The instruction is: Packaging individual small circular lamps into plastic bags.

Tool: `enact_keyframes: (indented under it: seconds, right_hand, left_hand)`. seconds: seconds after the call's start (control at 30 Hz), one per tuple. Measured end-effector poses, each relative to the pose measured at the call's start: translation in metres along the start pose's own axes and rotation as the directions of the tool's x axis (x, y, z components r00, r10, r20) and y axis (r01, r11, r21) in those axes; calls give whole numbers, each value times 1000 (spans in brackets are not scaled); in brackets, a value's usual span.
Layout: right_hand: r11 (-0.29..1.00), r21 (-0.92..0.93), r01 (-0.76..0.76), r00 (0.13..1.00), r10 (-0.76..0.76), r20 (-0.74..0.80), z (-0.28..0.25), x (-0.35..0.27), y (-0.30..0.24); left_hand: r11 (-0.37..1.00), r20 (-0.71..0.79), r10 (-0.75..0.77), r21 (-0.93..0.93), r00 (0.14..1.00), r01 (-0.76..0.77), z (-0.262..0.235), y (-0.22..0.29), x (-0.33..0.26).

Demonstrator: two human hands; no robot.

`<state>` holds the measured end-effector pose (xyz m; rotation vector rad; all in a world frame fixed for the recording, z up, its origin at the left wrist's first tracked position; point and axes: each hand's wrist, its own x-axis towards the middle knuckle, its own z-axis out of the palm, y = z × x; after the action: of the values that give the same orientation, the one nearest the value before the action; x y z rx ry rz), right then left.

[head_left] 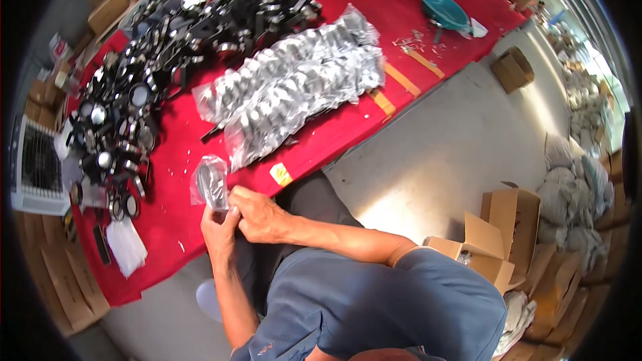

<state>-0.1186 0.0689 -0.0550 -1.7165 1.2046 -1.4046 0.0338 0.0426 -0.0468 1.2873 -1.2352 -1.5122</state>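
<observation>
A see-through plastic bag (212, 184) with a dark, rounded item inside sits over the near edge of the red-covered table. My left hand (218, 230) grips its lower end, fingers closed. Close against it, my right hand (257, 217) is closed too, thumb and fingers pinched at the bag's end; the exact grip is partly hidden. Just beyond lie rows of bagged items (294, 87), packed side by side in shiny see-through plastic. A large heap of loose black parts with round, silvery faces (144, 93) spreads along the left and far side.
Flat white bags (126, 246) lie at the table's left end. A teal bowl (443, 9) stands at the far right, near small scattered bits. Tape strips (401, 80) mark the table edge. Open cardboard boxes (485, 244) stand on the floor at right; a white-framed fan unit (41, 167) is at left.
</observation>
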Motion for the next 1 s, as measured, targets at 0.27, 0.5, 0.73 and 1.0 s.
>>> enact_keyframes:
  seconds: [0.27,0.5,0.73,1.0]
  right_hand:
    - [989,121,-84,996,83,13,-15,10,-2]
    - [991,102,-81,996,78,37,-20,9,5]
    - [979,175,-102,993,91,70,-30,11,-3]
    - [756,579,-304,939,341,48,-23,3,13]
  left_hand:
    - [949,-74,253,-173,965,-262,16,-2,12]
    - [965,50,242,-117,969,-235,17,11,15]
    - [937,72,251,-268,965,-224,24,10,17]
    - [844,-123,250,-458,960,-278,23,19,24]
